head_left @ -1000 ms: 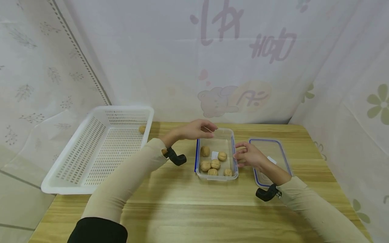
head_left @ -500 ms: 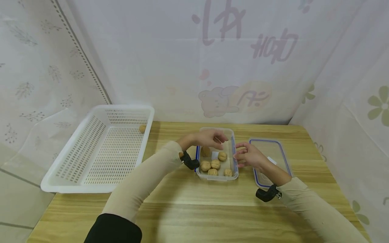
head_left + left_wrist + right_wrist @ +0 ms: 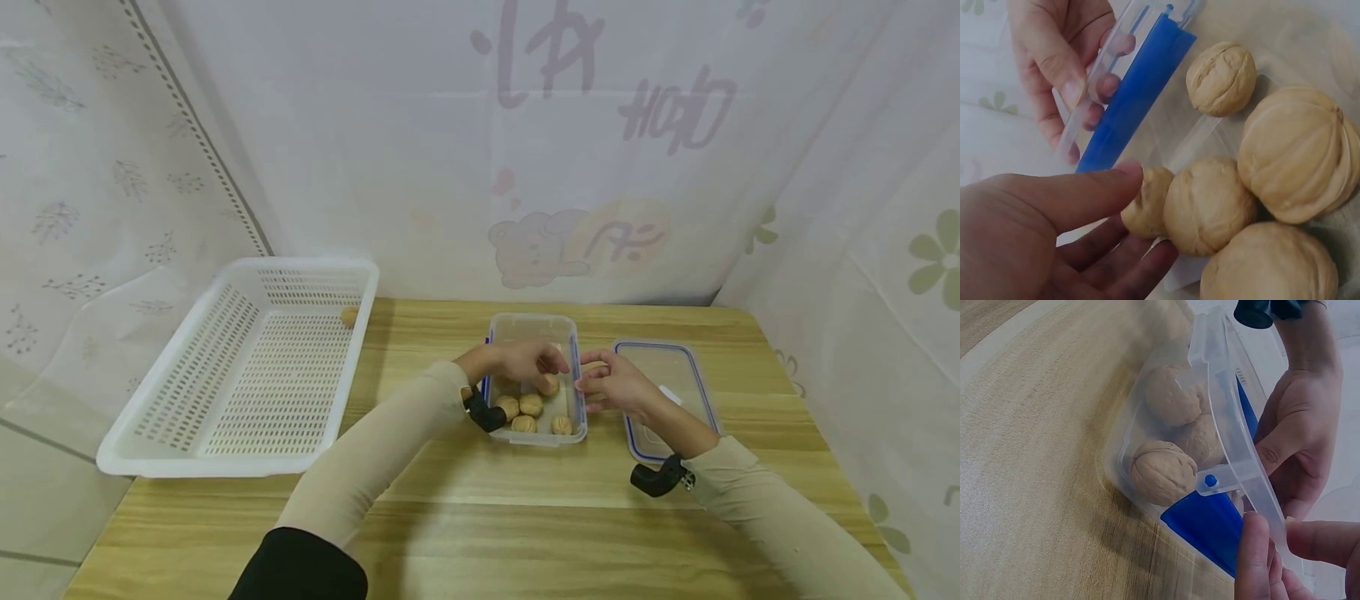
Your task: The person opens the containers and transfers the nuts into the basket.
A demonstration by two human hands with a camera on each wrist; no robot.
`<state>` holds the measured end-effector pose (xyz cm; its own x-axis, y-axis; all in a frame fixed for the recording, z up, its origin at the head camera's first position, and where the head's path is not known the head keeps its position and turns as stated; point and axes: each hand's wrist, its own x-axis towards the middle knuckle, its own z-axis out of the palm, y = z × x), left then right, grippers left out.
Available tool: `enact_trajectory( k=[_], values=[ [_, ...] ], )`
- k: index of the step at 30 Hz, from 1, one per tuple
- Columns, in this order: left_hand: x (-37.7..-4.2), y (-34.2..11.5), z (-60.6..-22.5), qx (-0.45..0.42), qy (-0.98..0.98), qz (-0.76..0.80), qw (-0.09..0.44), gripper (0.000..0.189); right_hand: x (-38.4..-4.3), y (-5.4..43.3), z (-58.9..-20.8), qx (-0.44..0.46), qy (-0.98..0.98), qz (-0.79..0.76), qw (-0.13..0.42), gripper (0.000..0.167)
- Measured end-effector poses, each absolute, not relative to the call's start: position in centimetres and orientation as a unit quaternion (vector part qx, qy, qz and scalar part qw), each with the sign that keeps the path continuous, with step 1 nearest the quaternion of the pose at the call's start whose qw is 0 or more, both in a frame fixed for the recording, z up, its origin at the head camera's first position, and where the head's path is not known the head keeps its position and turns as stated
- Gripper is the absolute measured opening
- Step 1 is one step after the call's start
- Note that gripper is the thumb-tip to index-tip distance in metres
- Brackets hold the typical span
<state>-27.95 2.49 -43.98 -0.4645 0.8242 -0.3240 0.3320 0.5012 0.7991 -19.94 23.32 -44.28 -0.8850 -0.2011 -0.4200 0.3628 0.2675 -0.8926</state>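
Note:
A clear plastic food box (image 3: 555,440) with blue side latches (image 3: 1138,94) stands on the table, holding several walnuts. My left hand (image 3: 521,362) reaches down into it. In the left wrist view, its thumb and curled fingers meet around one walnut (image 3: 1147,203), which lies against a larger walnut (image 3: 1210,206). My right hand (image 3: 618,385) pinches the box's right wall, thumb on the inner side and fingers outside; the right wrist view shows the box wall (image 3: 1254,462) between them. More walnuts (image 3: 1163,472) sit at the near end of the box.
A white perforated basket (image 3: 367,292) stands at the left with a walnut (image 3: 349,316) in its far right corner. The box's clear lid (image 3: 667,362), with a blue seal, lies on the wooden table (image 3: 525,533) under my right forearm. Patterned curtains (image 3: 420,167) hang behind.
My left hand has moved right and toward me, from over the box's far left edge down to the walnut inside. My right hand has stayed on the box wall.

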Motion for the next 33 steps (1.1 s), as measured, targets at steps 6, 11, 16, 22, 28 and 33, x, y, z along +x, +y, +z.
enact_trajectory(
  k=[6, 11, 16, 22, 28, 33],
  values=[
    [-27.8, 2.9, -44.3, 0.364, 0.806, 0.304, 0.354, 0.039, -19.9, 23.3, -44.0, 0.054, 0.762, -0.600, 0.236, 0.053],
    [-27.7, 3.0, -44.3, 0.369, 0.816, 0.279, 0.346, 0.037, -19.8, 23.2, -43.9, 0.053, 0.763, -0.600, 0.236, 0.053],
    [-27.7, 3.2, -44.5, 0.372, 0.822, 0.272, 0.335, 0.030, -19.8, 23.2, -44.0, 0.051, 0.761, -0.602, 0.237, 0.054],
    [-27.7, 3.1, -44.4, 0.376, 0.821, 0.276, 0.330, 0.030, -19.8, 23.2, -44.0, 0.058, 0.764, -0.599, 0.234, 0.051],
    [-27.9, 2.4, -43.5, 0.376, 0.823, 0.294, 0.309, 0.034, -19.8, 23.2, -44.0, 0.058, 0.766, -0.597, 0.232, 0.053],
    [-28.3, 1.9, -42.4, 0.371, 0.814, 0.332, 0.299, 0.036, -19.9, 23.3, -44.2, 0.054, 0.766, -0.596, 0.233, 0.053]
  ],
)
